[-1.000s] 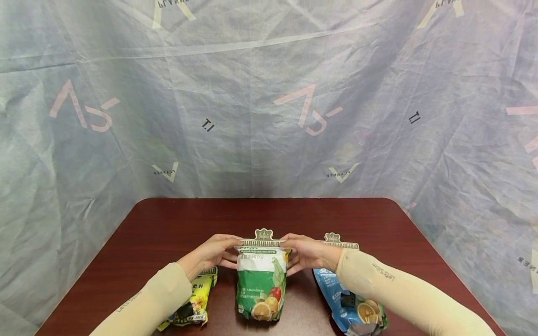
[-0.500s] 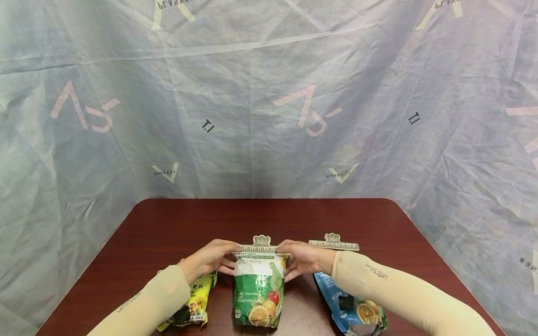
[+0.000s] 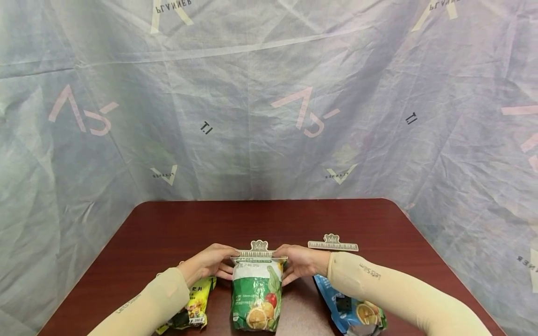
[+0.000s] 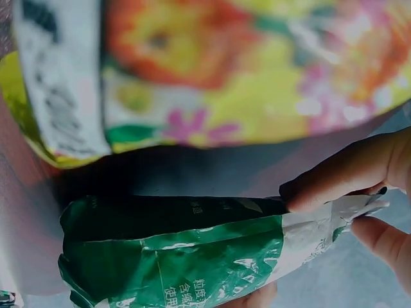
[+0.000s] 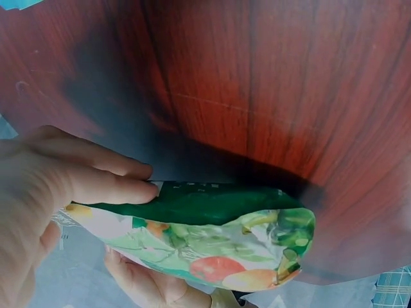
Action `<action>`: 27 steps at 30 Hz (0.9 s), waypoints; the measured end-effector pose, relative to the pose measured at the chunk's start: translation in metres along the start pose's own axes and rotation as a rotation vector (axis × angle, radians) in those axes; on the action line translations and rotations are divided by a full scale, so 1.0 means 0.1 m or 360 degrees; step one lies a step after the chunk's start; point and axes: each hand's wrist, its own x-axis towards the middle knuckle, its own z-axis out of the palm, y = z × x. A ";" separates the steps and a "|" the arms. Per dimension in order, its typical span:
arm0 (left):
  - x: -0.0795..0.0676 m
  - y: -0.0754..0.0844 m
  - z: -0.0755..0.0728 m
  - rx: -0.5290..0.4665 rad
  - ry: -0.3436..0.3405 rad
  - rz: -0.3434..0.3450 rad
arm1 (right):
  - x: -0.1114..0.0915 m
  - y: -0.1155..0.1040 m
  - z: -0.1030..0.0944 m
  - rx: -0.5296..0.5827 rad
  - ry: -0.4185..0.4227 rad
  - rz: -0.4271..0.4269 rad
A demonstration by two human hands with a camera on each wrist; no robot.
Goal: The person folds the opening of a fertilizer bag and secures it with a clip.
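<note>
A green and white fertilizer bag (image 3: 254,296) with printed fruit stands in front of me on the table. Along its top edge sits a pale ruler-patterned clip (image 3: 258,248). My left hand (image 3: 212,263) pinches the bag's upper left corner, thumb on one side and fingers on the other in the left wrist view. On the opposite corner, my right hand (image 3: 301,261) holds the top, its fingers (image 5: 119,183) lying along the bag's back. A yellow flower-printed bag (image 3: 198,303) lies close by my left hand, partly hidden behind the sleeve.
To the right lies a blue bag (image 3: 350,310) with a printed orange, partly covered by my right forearm. A second matching clip (image 3: 333,244) rests on the dark red table (image 3: 189,221) behind my right wrist. A grey printed cloth (image 3: 252,140) hangs beyond the table.
Both hands have brought the green and white bag and its clip slightly toward me and to the left. The second clip, partly covered before, now shows in full.
</note>
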 end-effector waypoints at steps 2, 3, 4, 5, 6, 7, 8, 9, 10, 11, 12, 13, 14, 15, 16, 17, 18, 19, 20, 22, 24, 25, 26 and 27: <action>-0.01 0.00 0.00 0.0003 0.0002 -0.0015 | 0.02 0.01 0.01 0.0004 -0.0003 0.0011; -0.01 0.00 0.00 0.0006 0.0000 -0.0023 | 0.02 0.01 0.01 0.0008 -0.0004 0.0019; -0.01 -0.01 -0.01 0.0008 -0.0002 -0.0030 | 0.03 0.02 0.02 0.0012 -0.0004 0.0028; -0.02 -0.01 -0.01 0.0010 -0.0002 -0.0035 | 0.04 0.02 0.02 0.0014 -0.0003 0.0034; -0.01 -0.01 -0.01 0.0009 -0.0004 -0.0041 | 0.05 0.03 0.02 0.0016 -0.0003 0.0037; -0.01 -0.01 -0.02 0.0008 -0.0004 -0.0046 | 0.06 0.03 0.03 0.0016 -0.0001 0.0041; -0.01 -0.02 -0.02 0.0007 0.0000 -0.0052 | 0.06 0.03 0.03 0.0017 0.0004 0.0046; -0.01 -0.02 -0.02 0.0006 0.0004 -0.0058 | 0.07 0.03 0.03 0.0019 0.0005 0.0052; 0.00 -0.03 -0.02 0.0006 0.0011 -0.0065 | 0.08 0.03 0.03 0.0021 0.0006 0.0057; 0.00 -0.03 -0.02 0.0007 0.0019 -0.0072 | 0.08 0.03 0.03 0.0022 0.0003 0.0065; 0.01 -0.04 -0.02 0.0009 0.0029 -0.0080 | 0.09 0.02 0.04 0.0023 0.0000 0.0077; 0.01 -0.04 -0.02 0.0012 0.0038 -0.0086 | 0.09 0.02 0.04 0.0024 -0.0001 0.0091; 0.02 -0.05 -0.02 0.0018 0.0049 -0.0093 | 0.09 0.02 0.04 0.0026 -0.0002 0.0105; 0.02 -0.05 -0.02 0.0024 0.0055 -0.0099 | 0.09 0.02 0.05 0.0027 -0.0003 0.0119; 0.02 -0.06 -0.02 0.0030 0.0061 -0.0104 | 0.09 0.02 0.05 0.0028 -0.0002 0.0130; 0.03 -0.06 -0.01 0.0036 0.0065 -0.0108 | 0.09 0.02 0.05 0.0027 -0.0002 0.0142; 0.03 -0.06 -0.01 0.0042 0.0066 -0.0110 | 0.10 0.02 0.05 0.0027 0.0000 0.0150; 0.03 -0.06 -0.01 0.0048 0.0066 -0.0112 | 0.10 0.03 0.05 0.0029 0.0001 0.0154; 0.03 -0.06 -0.01 0.0053 0.0064 -0.0115 | 0.10 0.03 0.05 0.0029 0.0001 0.0156; 0.03 -0.07 0.00 0.0058 0.0053 -0.0117 | 0.10 0.04 0.05 0.0027 0.0001 0.0162; 0.03 -0.07 0.00 0.0066 0.0034 -0.0116 | 0.11 0.04 0.06 0.0021 0.0003 0.0166; 0.03 -0.07 0.00 0.0068 0.0027 -0.0117 | 0.11 0.05 0.06 0.0016 0.0004 0.0164; 0.03 -0.07 -0.01 0.0071 0.0018 -0.0118 | 0.12 0.05 0.06 0.0010 0.0005 0.0164; 0.03 -0.07 -0.01 0.0073 0.0011 -0.0121 | 0.12 0.05 0.06 0.0004 0.0007 0.0164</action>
